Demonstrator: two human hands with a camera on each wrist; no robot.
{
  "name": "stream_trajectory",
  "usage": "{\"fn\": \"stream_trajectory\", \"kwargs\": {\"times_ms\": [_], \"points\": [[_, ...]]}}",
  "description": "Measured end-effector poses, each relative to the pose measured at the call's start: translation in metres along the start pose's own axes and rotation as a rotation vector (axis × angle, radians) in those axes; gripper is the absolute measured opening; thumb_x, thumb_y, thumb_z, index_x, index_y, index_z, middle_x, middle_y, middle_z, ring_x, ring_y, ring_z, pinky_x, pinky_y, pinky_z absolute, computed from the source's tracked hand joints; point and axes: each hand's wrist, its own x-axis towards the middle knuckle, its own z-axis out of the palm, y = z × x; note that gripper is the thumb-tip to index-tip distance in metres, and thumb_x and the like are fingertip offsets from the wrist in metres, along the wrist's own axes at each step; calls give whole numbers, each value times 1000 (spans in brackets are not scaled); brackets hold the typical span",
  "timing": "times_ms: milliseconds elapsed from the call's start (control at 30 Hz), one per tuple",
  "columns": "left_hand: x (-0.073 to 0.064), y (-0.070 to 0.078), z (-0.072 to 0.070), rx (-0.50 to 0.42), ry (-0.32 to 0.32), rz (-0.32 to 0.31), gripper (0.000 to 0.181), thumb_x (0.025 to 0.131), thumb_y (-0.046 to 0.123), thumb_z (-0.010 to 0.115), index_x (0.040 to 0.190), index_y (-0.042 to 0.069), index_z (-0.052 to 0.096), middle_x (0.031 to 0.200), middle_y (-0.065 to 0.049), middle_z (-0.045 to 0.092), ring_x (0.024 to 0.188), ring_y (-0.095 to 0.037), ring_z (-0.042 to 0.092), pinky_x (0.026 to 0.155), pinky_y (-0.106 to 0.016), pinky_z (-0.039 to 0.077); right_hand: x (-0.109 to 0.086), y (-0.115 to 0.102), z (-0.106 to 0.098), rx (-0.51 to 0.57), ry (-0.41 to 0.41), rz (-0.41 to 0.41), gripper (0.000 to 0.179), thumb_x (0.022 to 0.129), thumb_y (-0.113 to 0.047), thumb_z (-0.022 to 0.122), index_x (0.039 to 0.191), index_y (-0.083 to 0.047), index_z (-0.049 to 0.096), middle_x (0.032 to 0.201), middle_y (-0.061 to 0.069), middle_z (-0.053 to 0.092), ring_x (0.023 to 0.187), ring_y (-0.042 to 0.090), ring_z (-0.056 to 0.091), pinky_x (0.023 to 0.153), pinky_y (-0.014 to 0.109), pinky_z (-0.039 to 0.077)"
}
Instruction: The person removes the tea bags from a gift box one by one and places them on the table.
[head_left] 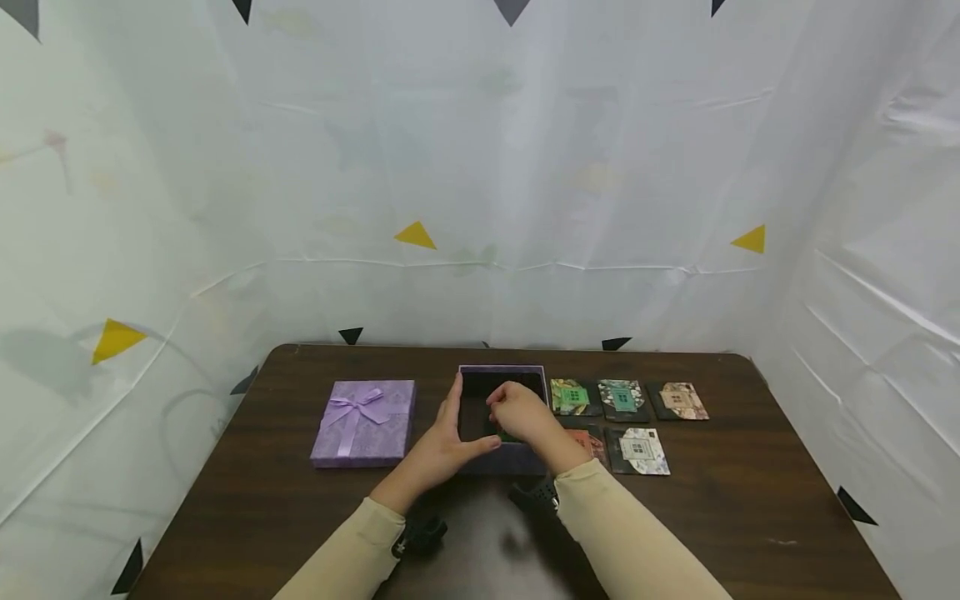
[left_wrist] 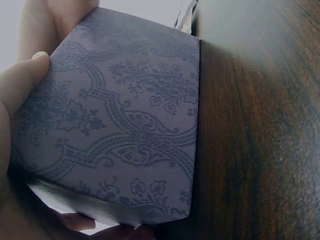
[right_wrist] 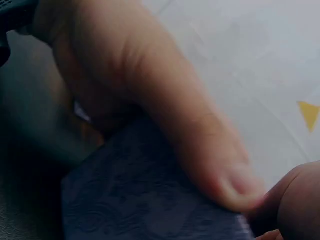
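Note:
An uncovered purple box [head_left: 498,460] with a dark inside stands at the middle of the table. My left hand [head_left: 442,448] grips its near left corner, thumb over the front rim and fingers along the left wall. The left wrist view has the patterned front wall and the thumb [left_wrist: 31,75] at its top edge. My right hand [head_left: 522,411] reaches over the box with fingers curled down inside it. Beneath that hand a small green patch [head_left: 507,436] shows. Whether the fingers pinch anything I cannot tell. In the right wrist view the thumb [right_wrist: 200,145] overlaps the box wall.
Left of the box lies a lilac lid [head_left: 375,437] with a ribbon bow. On the right lie several flat dark packets with printed pictures, among them a green one [head_left: 574,397] and a white one [head_left: 641,450]. A white curtain [head_left: 480,308] hangs behind the brown table [head_left: 247,500].

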Motion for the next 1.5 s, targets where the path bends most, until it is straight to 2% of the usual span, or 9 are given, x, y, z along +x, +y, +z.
{"fn": "stream_trajectory", "kwargs": {"times_ms": [167,267,400,800,1000,1100,1233,1333,1500], "points": [[-1,-1,-2,10,-1,22,129,89,69,81,175,41,-11,185,-15,2,166,-50,19,125,-75,30,9,5,3,-190,-87,-30,14,95,-12,60,96,-4,72,80,4,64,65,20,58,63,35,50],[0,-1,-2,12,-4,32,128,90,67,81,175,40,-11,185,-16,1,166,-50,19,125,-75,30,8,3,5,-267,-74,7,28,96,-18,64,115,-2,76,107,13,71,95,31,69,82,47,59],[0,-1,-2,6,-13,33,129,90,68,81,175,39,-12,185,-14,-2,168,-49,11,126,-76,27,15,9,11,-379,-58,48,48,97,-32,65,132,-1,74,137,22,61,128,43,58,101,62,53],[0,0,-2,28,-25,28,128,90,70,79,174,42,-13,185,-9,-4,169,-47,10,124,-77,31,2,-4,6,-385,-108,94,50,99,-25,60,140,3,69,164,32,44,155,55,38,114,69,44],[2,0,-1,34,-15,26,130,88,71,81,174,43,-14,185,-10,-2,167,-49,17,123,-76,33,7,-3,6,-438,-103,67,41,90,-17,62,124,2,75,149,32,56,138,52,50,104,62,48],[2,-1,-1,28,-13,25,130,89,69,81,174,41,-13,185,-10,-2,167,-48,19,124,-74,33,11,-3,6,-409,-114,67,27,89,-11,63,109,1,76,123,26,66,102,38,60,85,51,51],[1,-2,0,16,-7,31,128,90,66,81,174,40,-12,185,-10,-2,168,-46,17,126,-72,32,17,4,8,-326,-137,63,12,87,-1,60,88,-3,72,77,9,60,57,18,41,55,34,38],[1,-2,0,8,-8,33,128,91,66,81,174,42,-13,185,-11,-2,168,-46,17,126,-72,32,15,3,9,-296,-107,61,24,87,3,60,102,1,79,73,4,61,49,13,33,49,31,32],[3,-4,0,-3,-14,22,127,90,67,81,172,46,-14,185,-12,-2,167,-47,18,125,-73,32,3,-4,7,-282,-3,19,49,96,0,63,146,1,66,109,12,77,58,17,44,58,34,40]]}}
